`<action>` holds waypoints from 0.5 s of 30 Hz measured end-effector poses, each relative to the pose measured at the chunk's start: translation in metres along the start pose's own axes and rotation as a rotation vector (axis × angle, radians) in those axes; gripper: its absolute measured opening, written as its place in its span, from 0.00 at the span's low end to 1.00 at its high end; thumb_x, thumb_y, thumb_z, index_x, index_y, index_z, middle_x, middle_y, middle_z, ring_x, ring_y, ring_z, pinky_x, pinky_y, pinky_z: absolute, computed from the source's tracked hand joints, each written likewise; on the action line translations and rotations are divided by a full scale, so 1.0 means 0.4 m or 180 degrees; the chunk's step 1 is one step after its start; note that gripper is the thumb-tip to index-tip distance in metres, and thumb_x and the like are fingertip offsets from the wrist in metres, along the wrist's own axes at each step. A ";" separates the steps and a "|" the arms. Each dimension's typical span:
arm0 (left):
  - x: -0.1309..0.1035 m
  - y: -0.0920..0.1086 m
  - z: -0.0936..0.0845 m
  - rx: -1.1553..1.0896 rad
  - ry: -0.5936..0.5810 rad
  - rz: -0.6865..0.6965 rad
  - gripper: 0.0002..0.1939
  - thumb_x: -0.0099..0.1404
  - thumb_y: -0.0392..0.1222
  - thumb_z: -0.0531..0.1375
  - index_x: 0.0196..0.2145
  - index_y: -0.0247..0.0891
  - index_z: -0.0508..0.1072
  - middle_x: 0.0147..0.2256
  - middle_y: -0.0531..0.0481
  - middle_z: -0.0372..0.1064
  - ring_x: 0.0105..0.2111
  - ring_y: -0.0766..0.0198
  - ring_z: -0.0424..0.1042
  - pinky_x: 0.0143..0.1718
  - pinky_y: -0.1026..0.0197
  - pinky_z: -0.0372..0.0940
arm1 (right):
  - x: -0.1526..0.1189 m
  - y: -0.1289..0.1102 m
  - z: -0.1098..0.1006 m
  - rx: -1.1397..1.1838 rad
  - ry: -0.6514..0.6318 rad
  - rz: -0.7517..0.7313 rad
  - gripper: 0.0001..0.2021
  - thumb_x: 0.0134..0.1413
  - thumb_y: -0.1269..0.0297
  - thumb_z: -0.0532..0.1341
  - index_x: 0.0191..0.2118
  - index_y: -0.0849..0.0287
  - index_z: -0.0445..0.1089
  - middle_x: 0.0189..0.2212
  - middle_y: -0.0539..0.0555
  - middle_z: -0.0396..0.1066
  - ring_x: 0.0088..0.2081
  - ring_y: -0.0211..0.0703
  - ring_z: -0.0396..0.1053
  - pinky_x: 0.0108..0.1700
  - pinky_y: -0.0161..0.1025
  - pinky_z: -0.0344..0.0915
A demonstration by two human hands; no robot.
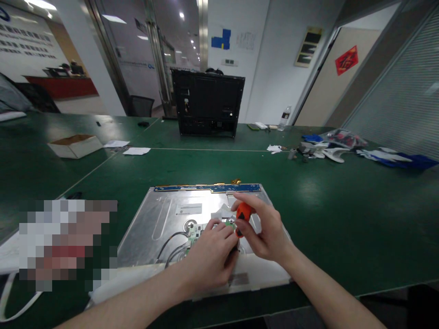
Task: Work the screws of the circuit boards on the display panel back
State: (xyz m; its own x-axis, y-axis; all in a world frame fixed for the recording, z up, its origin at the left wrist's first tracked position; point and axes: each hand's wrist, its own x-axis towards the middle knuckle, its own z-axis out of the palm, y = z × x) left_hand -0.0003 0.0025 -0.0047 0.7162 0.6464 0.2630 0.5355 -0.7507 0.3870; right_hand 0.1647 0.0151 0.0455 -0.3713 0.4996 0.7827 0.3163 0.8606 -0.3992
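Observation:
A silver metal panel lies flat on the green table, with a blue circuit strip along its far edge. My right hand is closed around an orange and black screwdriver handle, held over the panel's middle; the tool's tip is hidden. Just left of it, my left hand rests on a small green circuit board, fingers bent together; what they may hold is hidden beneath them. Grey cables run from the board to the left. White sheeting covers the panel's near edge.
A black monitor back stands upright at the far side of the green table. An open box and papers lie far left. Gloves and bags are piled far right, near a bottle. A blurred patch covers the near left.

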 end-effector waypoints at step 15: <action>0.000 0.003 -0.002 0.0032 0.0064 0.0012 0.07 0.62 0.36 0.55 0.39 0.38 0.70 0.39 0.44 0.70 0.42 0.51 0.67 0.51 0.46 0.56 | 0.002 -0.005 -0.008 0.0016 0.0118 -0.0148 0.21 0.55 0.74 0.57 0.54 0.54 0.67 0.42 0.56 0.66 0.41 0.45 0.69 0.37 0.42 0.71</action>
State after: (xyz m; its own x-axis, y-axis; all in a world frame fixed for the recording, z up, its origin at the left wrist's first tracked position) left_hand -0.0001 0.0017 -0.0037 0.7092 0.6460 0.2822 0.5372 -0.7545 0.3771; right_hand 0.1663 0.0134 0.0485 -0.3529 0.4550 0.8176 0.2950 0.8833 -0.3643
